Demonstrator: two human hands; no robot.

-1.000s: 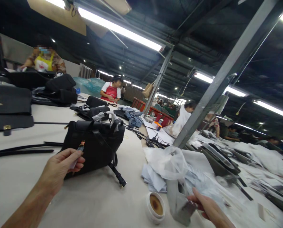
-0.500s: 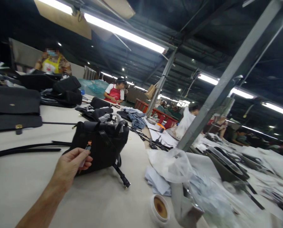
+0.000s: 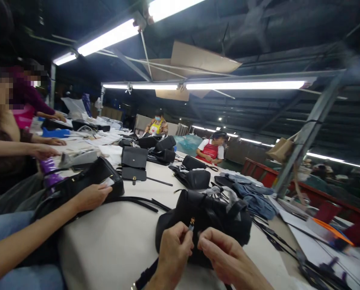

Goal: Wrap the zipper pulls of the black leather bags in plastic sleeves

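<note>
Handling: black leather bag (image 3: 219, 219), both hands up at its front around a small brass pull (image 3: 192, 222). Fiddly hardware work, by the look of it.
Fingers: left hand (image 3: 175, 251) has its fingers pressed together, seemingly pinching that pull. Right hand (image 3: 225, 251) has its fingers curled, tips just beside the pull; can't tell if they're gripping anything.
Bag spot: sitting on the white table (image 3: 107, 245) right in front of the person, with a black strap (image 3: 146, 274) running down under the left wrist.
Nearby: to the left, a co-worker's hand (image 3: 91, 197) rests on another black bag (image 3: 86, 181). To the right lies a heap of blue denim (image 3: 255, 199).
Farther off: more black bags (image 3: 134, 157) along the table, and a person in a red apron (image 3: 211, 151) past its end.
</note>
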